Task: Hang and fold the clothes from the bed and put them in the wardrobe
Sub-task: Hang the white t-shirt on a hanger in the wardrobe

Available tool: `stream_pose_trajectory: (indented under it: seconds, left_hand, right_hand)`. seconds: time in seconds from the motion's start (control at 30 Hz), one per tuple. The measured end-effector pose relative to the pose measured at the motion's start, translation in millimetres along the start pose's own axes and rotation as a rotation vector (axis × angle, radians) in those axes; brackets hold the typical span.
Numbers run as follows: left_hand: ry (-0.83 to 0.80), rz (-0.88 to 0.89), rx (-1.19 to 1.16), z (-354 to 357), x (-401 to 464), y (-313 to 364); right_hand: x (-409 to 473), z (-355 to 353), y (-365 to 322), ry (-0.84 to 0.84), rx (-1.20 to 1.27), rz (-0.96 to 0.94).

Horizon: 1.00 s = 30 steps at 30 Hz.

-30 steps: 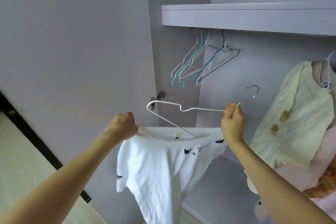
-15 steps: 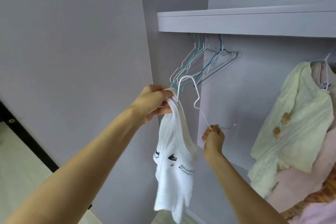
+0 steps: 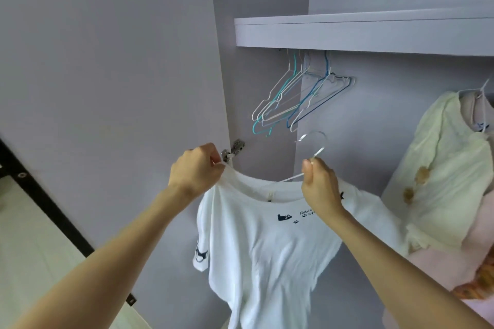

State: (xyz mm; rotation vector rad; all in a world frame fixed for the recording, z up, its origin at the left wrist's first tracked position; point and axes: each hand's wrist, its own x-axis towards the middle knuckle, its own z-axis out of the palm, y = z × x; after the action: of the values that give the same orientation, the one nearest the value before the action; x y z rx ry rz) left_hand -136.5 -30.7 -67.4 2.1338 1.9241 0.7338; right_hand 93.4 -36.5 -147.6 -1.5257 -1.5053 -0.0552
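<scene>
A white T-shirt (image 3: 267,243) with small dark prints hangs spread in front of the open wardrobe, draped over a white wire hanger (image 3: 312,153) whose hook sticks up above the collar. My left hand (image 3: 196,172) pinches the shirt's collar at its left shoulder. My right hand (image 3: 319,181) grips the hanger's neck just under the hook. Most of the hanger is hidden inside the shirt.
Several empty wire hangers (image 3: 291,99) hang under the wardrobe shelf (image 3: 361,32). A pale yellow garment (image 3: 449,168) and pink clothes (image 3: 454,270) hang at the right. The open wardrobe door (image 3: 107,88) stands at the left, its hinge (image 3: 235,149) near my left hand.
The hanger has gone into the shirt's neck and turned level. The shirt, bunched and hanging narrow half a second ago, now spreads wide. My left hand dropped lower; my right hand rose.
</scene>
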Motion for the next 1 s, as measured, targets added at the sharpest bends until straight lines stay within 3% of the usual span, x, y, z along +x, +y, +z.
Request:
stream_pose_trajectory:
  seconds: [0.07,0.17,0.27,0.33,0.43,0.5,0.6,0.7,0.87,1.0]
  left_hand:
    - [-0.048,0.028,-0.069,5.1,-1.9,3.0]
    - [-0.181,0.043,-0.365,13.0,-6.3,3.4]
    - [-0.088,0.018,-0.575,21.3,-7.8,-11.8]
    - [-0.061,-0.001,-0.567,29.3,-11.5,-28.0]
    - [-0.370,-0.091,-0.580,50.3,-23.2,-49.1]
    - [-0.456,-0.083,-0.459,64.7,-27.5,-56.1]
    - [-0.199,-0.026,-0.261,67.2,-20.0,-57.4]
    - [0.022,0.039,-0.339,54.6,-10.5,-57.0]
    - [-0.121,0.124,-0.480,50.0,-4.4,-40.1]
    - [-0.233,0.233,-0.231,63.9,1.5,-14.6]
  right_hand:
    - [6.6,-1.6,-3.6,-0.075,-0.013,-0.054]
    - [17.1,-10.4,-5.2,-0.001,0.038,-0.046]
    - [19.1,-18.7,1.8,0.002,0.049,0.003]
    - [18.2,-22.1,9.5,0.008,0.034,0.047]
    - [20.5,-26.7,18.8,0.069,0.026,0.115]
    - [24.4,-31.3,24.4,0.108,0.046,0.168]
    - [24.0,-39.2,36.2,0.123,0.031,0.211]
    - [16.3,-45.3,47.4,0.122,0.001,0.225]
    - [13.6,-40.5,35.1,0.151,0.060,0.237]
    - [8.6,-30.7,12.5,0.059,0.050,0.162]
